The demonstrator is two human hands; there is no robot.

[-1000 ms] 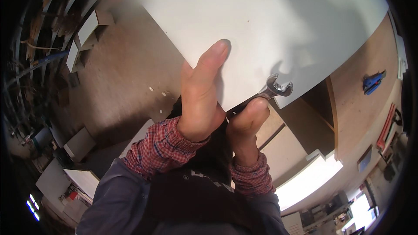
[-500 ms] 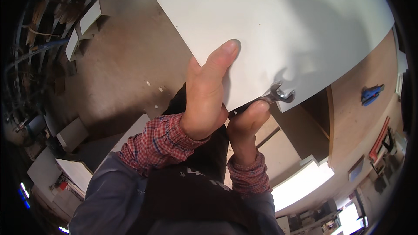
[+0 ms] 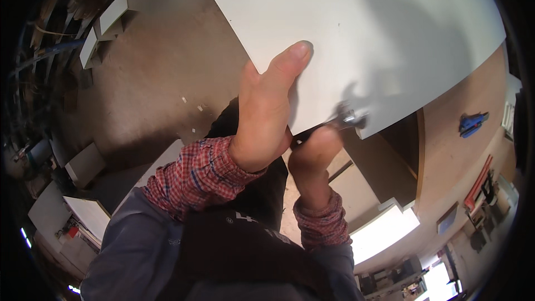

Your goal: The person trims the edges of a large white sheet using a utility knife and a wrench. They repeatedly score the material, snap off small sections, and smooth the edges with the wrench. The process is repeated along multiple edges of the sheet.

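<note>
A large white panel stretches away in front of me. My left hand grips its near left edge, thumb flat on the white face and the other fingers mostly hidden past the edge. Just right of it, my right hand is closed around an open-ended wrench. The wrench's forked jaw sticks out beyond the thumb, close to the panel's near edge, and its shadow falls on the white face. Whether the jaw touches the panel or a fastener I cannot tell. The wrench is slightly blurred.
A wooden bench top on the right holds a blue tool and a red-and-black tool. Small white scraps lie on the brown floor at left. White boards stand at lower left.
The wrench jaw has turned slightly and moved a little left with my right hand. My left hand keeps its hold on the panel edge. The whole view has shifted slightly.
</note>
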